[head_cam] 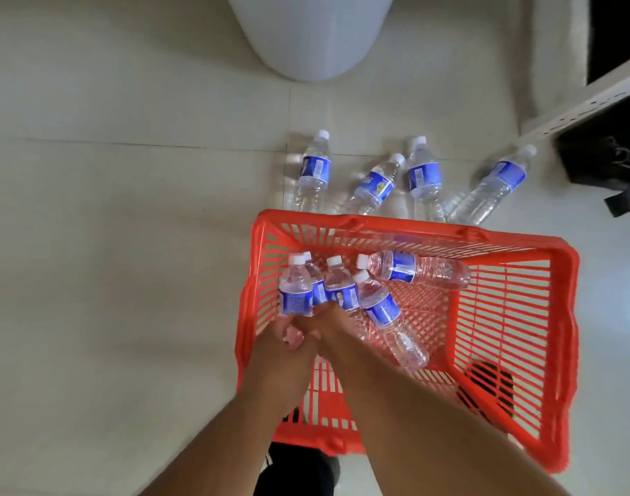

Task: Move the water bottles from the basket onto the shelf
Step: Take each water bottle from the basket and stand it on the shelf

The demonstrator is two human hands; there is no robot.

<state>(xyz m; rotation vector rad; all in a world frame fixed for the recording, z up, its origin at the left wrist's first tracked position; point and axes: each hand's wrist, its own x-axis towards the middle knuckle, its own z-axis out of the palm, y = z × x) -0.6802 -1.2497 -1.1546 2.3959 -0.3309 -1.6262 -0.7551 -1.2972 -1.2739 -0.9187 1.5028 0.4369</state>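
Bottles (337, 291) are bunched upright at the basket's (564, 316) left edge, gripped low by both hands: left hand (288, 334), right hand (328, 322). Two lie loose inside; four rest on the floor beyond. Full, smooth and probably slippery, they are best held round the labelled waist.

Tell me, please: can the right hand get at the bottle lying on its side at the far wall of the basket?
Probably not at once. The right hand is busy among the upright bottles. Once free, the lying bottle is uncovered in the open basket.
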